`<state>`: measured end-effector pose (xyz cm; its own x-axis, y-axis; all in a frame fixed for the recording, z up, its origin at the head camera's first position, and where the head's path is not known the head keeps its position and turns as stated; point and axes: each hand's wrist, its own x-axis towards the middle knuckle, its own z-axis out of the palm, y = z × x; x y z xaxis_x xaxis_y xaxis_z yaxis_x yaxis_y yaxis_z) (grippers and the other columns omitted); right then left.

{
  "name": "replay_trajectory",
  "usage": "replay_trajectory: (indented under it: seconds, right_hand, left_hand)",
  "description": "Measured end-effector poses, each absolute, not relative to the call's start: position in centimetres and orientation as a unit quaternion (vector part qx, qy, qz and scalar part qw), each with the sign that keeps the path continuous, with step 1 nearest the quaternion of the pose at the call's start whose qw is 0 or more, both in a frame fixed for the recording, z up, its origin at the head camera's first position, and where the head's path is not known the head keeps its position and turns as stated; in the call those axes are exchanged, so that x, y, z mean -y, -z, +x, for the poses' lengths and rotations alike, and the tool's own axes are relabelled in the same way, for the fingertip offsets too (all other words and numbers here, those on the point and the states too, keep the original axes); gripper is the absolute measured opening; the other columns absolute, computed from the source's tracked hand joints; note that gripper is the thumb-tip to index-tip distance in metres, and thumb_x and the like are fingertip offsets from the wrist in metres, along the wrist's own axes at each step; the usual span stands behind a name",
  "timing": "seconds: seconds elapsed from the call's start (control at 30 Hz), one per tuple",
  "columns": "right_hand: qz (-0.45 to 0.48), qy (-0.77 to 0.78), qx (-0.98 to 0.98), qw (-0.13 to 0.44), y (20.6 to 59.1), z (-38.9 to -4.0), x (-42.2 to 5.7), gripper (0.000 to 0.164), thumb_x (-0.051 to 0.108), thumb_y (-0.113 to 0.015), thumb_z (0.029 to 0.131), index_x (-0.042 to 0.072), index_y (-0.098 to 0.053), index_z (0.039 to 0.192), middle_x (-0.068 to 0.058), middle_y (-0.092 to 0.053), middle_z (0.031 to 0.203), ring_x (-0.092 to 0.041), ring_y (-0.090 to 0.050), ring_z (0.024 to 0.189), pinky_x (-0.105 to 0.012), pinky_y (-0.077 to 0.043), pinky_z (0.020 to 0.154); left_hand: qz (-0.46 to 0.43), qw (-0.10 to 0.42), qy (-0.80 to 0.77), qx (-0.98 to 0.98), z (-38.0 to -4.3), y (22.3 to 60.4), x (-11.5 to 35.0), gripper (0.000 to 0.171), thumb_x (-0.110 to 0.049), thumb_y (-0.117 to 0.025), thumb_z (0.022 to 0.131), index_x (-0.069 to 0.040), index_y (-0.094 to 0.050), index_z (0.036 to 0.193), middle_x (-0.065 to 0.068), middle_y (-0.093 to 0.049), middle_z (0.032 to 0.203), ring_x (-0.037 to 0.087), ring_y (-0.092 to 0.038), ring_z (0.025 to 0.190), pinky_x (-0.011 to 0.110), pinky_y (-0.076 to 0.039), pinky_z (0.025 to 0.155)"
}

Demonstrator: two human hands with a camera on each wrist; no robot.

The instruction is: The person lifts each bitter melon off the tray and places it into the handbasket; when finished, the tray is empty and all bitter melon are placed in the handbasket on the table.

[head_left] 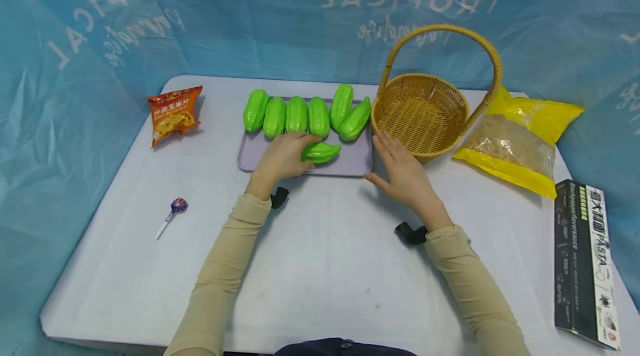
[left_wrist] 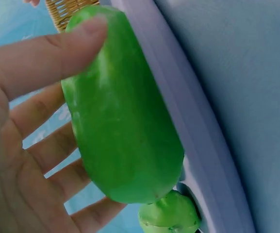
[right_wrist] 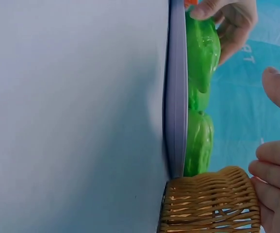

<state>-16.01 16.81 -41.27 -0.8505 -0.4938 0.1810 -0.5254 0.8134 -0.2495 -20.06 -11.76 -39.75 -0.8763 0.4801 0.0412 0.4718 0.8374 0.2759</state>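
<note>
In the head view, a bright green, ridged gourd-like piece (head_left: 323, 153) lies crosswise over the front of a pale purple tray (head_left: 352, 164). My left hand (head_left: 284, 155) holds its left end. The left wrist view has the thumb across the near face of this green piece (left_wrist: 125, 116), fingers spread behind it. Several similar green pieces (head_left: 297, 114) line the back of the tray. To the right stands a wicker basket (head_left: 415, 117) with a tall handle. My right hand (head_left: 404, 174) has its fingers extended, fingertips right at the basket's front left rim, holding nothing.
An orange snack bag (head_left: 175, 114) sits at the back left, a lollipop (head_left: 178, 205) in front of it. Right of the basket lies a yellow bag (head_left: 517, 136); a black-and-white pasta box (head_left: 582, 261) lies along the right table edge. A blue curtain (head_left: 300, 28) hangs behind the table.
</note>
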Motion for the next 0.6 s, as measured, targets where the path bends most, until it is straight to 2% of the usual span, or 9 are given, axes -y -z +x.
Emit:
replay_trajectory:
  seconds: [0.17,0.4,0.6]
  right_hand:
    - [0.262,-0.146,0.953,0.049,41.4,-16.1,-16.9,0.084,0.044,-0.062,0.093,0.000,-0.023,0.153,-0.015,-0.020,0.161,-0.031,-0.018,0.150,-0.046,-0.019,0.121]
    - [0.266,-0.127,0.953,0.063,41.9,-16.2,-16.7,0.084,0.043,-0.061,0.094,-0.001,-0.022,0.153,-0.017,-0.019,0.161,-0.031,-0.017,0.150,-0.049,-0.020,0.120]
    - [0.264,-0.139,0.949,0.101,42.4,-16.4,-16.5,0.060,0.026,-0.048,0.102,-0.002,-0.027,0.151,-0.019,-0.027,0.158,-0.034,-0.025,0.147,-0.050,-0.023,0.119]
  left_hand:
    - [0.243,0.028,-0.138,-0.960,-20.2,40.2,11.5,0.064,-0.017,-0.079,0.080,-0.013,-0.054,0.139,0.014,-0.060,0.132,0.033,-0.059,0.118,0.046,-0.047,0.100]
    - [0.232,0.035,-0.159,-0.959,-20.3,39.9,11.4,0.061,-0.021,-0.080,0.080,-0.010,-0.056,0.135,0.013,-0.062,0.131,0.031,-0.060,0.118,0.044,-0.047,0.102]
    - [0.227,0.038,-0.199,-0.953,-20.6,38.4,11.1,0.061,-0.026,-0.077,0.083,-0.012,-0.053,0.138,0.012,-0.058,0.135,0.030,-0.056,0.123,0.045,-0.045,0.104]
